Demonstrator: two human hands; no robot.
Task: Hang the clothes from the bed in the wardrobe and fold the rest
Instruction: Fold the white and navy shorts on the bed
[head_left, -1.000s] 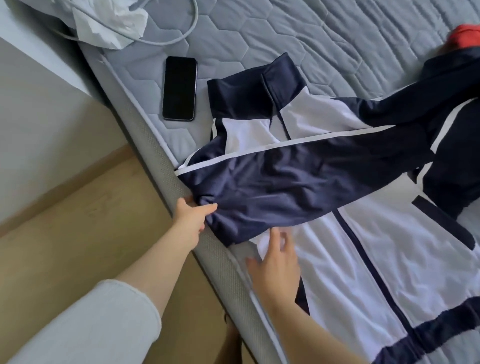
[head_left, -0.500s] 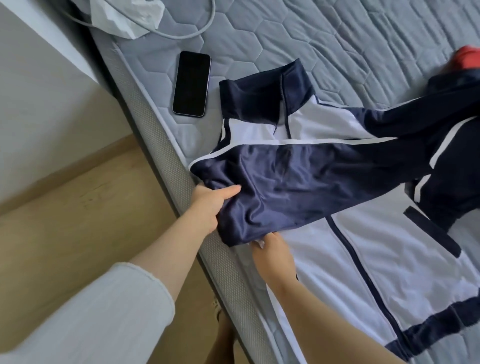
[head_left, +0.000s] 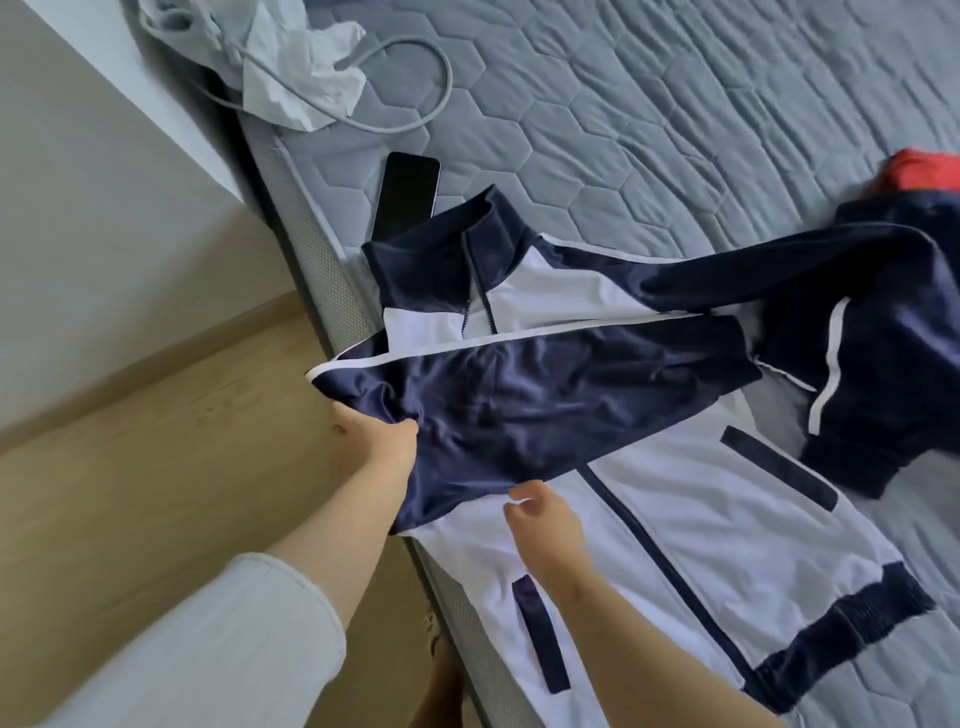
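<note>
left hand (head_left: 375, 441) grips folded navy sleeve (head_left: 519, 410) | right hand (head_left: 545, 535) pinches track jacket (head_left: 675, 509) white edge | jacket flat on bed (head_left: 675, 130)

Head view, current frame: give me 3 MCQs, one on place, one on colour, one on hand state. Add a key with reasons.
1. Where is the phone?
A. on the floor
B. on the mattress beside the jacket collar
C. in the right hand

2. What colour is the sleeve folded across the jacket front?
A. navy
B. red
C. grey

3. What is the left hand doing?
A. hanging idle
B. holding the phone
C. gripping the folded sleeve

Key: B, the phone lies on the quilted mattress, its lower end at the collar. A, the sleeve is dark navy with white piping. C, the thumb lies over the sleeve fabric at its near edge.
</note>
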